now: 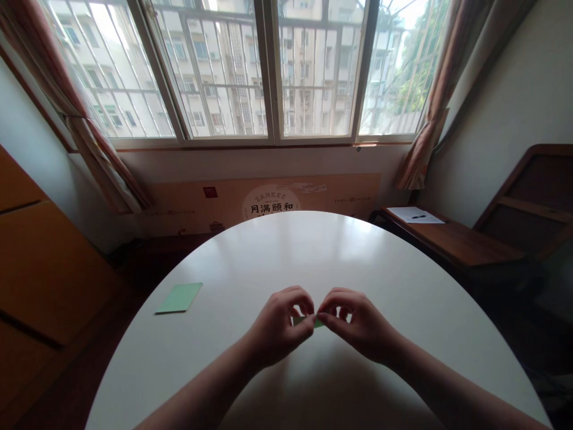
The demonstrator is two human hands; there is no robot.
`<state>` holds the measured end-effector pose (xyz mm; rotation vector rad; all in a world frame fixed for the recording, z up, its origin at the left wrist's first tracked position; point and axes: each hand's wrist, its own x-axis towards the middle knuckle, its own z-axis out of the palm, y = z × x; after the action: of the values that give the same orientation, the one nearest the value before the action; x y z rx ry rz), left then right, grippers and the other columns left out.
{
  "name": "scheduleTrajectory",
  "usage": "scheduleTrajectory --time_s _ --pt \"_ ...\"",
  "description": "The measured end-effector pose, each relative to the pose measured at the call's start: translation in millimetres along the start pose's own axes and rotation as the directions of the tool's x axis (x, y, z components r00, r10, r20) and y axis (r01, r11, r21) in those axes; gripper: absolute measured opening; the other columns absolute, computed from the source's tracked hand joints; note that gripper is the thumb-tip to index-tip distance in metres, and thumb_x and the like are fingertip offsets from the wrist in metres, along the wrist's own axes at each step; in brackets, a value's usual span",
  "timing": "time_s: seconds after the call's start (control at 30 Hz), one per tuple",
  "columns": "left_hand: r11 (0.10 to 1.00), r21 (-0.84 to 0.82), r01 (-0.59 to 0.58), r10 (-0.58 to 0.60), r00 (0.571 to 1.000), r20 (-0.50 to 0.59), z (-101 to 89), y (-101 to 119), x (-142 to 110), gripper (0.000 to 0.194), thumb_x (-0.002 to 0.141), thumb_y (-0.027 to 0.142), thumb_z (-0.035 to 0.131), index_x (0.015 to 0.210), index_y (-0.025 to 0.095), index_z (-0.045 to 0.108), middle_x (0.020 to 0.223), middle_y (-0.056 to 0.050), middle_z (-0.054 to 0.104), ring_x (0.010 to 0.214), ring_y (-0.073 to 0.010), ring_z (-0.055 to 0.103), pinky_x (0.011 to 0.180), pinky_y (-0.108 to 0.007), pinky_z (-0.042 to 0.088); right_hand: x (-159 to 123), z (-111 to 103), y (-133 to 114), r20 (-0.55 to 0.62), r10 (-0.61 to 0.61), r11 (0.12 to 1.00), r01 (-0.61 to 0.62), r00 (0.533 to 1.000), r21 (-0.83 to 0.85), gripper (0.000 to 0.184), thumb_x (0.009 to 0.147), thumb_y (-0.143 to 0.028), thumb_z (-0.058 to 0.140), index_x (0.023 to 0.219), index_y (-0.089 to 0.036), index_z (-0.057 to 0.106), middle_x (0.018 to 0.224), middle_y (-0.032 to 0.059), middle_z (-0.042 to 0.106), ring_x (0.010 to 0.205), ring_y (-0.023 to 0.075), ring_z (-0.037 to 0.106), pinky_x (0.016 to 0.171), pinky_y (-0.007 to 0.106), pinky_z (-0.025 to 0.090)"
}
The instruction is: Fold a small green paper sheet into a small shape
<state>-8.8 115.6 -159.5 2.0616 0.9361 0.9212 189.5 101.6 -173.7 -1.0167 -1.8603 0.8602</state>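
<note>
A small piece of green paper (319, 323) shows between my two hands, low over the white round table (215, 370). My left hand (289, 319) is closed, its thumb and fingers pinching the paper from the left. From the right, my right hand (351, 319) pinches the same paper, its fingertips touching or nearly touching those of the left. Most of the paper is hidden behind the fingers, so its full shape cannot be made out. A stack of green square paper (179, 298) lies at the left of the table.
To the right, a wooden side table (470, 242) bears a white sheet (405, 215) and a dark pen (419, 217). A wooden chair (528, 203) stands beyond it. An orange-brown cabinet (45, 257) is at the left, and a barred window (268, 71) faces me.
</note>
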Motion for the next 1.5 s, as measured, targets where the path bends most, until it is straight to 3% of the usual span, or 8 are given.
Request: scheduleTrajectory --time_s 0.13,0.37,0.6,0.9,1.13,1.33,1.5 --pt "1.0 0.01 0.022 -0.023 0.999 0.031 -0.6 1 -2 0.009 0.07 0.008 0.058 0.071 0.017 0.059 0.078 -0.001 0.06 0.069 -0.0141 0.056 0.063 -0.025 0.048 -2 2 1 0.031 -0.034 0.999 0.034 0.999 0.006 0.008 0.085 -0.021 0.068 0.079 -0.019 0.072 0.079 0.0031 0.065 0.067 0.0143 0.057 0.058 0.025 0.044" --pt "0.991 -0.007 0.136 -0.134 0.983 0.123 -5.2 0 0 0.005 0.073 0.017 0.062 0.069 0.016 0.058 0.074 -0.001 0.06 0.065 -0.0135 0.056 0.058 -0.024 0.046 -3 -2 -1 0.072 -0.036 0.999 0.036 0.997 0.0 0.009 0.086 -0.02 0.067 0.079 -0.019 0.071 0.08 0.0031 0.065 0.067 0.0142 0.057 0.057 0.025 0.042" --pt "0.986 -0.022 0.165 -0.159 0.972 0.175 -12.6 0 4 0.002 0.069 0.014 0.056 0.068 0.016 0.057 0.071 -0.001 0.059 0.063 -0.0135 0.055 0.056 -0.023 0.044 -1 -7 0 0.063 -0.011 0.999 0.014 0.998 -0.051 0.008 0.087 -0.021 0.066 0.081 -0.019 0.071 0.079 0.0019 0.064 0.066 0.0136 0.054 0.057 0.024 0.042" --pt "0.98 -0.068 0.186 -0.175 0.973 0.148 -14.7 -1 6 0.004 0.066 0.015 0.055 0.068 0.015 0.059 0.072 -0.002 0.061 0.065 -0.014 0.055 0.055 -0.023 0.043 0 -10 3 0.055 -0.02 0.996 0.025 0.998 -0.086 0.009 0.088 -0.021 0.065 0.08 -0.019 0.07 0.077 0.0011 0.064 0.066 0.0135 0.055 0.059 0.025 0.043" --pt "0.978 -0.096 0.186 -0.181 0.982 0.053 -20.6 -3 8 0.005 0.066 0.017 0.053 0.066 0.015 0.058 0.067 0.0 0.056 0.056 -0.0096 0.047 0.049 -0.02 0.037 4 -20 7 -0.026 0.027 0.995 -0.029 0.999 -0.095 0.012 0.089 -0.023 0.061 0.081 -0.018 0.069 0.076 0.0017 0.065 0.069 0.015 0.058 0.059 0.025 0.044" --pt "0.984 -0.074 0.163 -0.17 0.98 -0.105 -18.9 -8 9 0.012 0.077 0.025 0.058 0.071 0.015 0.058 0.073 -0.001 0.056 0.062 -0.0119 0.051 0.051 -0.021 0.041 6 -22 11 -0.056 0.101 0.992 -0.105 0.993 -0.069 0.018 0.089 -0.029 0.06 0.08 -0.017 0.069 0.072 0.0021 0.065 0.066 0.0155 0.057 0.057 0.025 0.043" --pt "0.991 -0.026 0.135 -0.136 0.989 -0.053 -12.6 -7 7 0.024 0.087 0.036 0.062 0.094 0.014 0.068 0.082 -0.006 0.066 0.074 -0.0171 0.061 0.057 -0.023 0.047 4 -16 10 0.01 0.096 0.995 -0.095 0.995 -0.042 0.017 0.089 -0.028 0.06 0.08 -0.016 0.068 0.071 0.0017 0.064 0.064 0.0143 0.055 0.056 0.025 0.041"
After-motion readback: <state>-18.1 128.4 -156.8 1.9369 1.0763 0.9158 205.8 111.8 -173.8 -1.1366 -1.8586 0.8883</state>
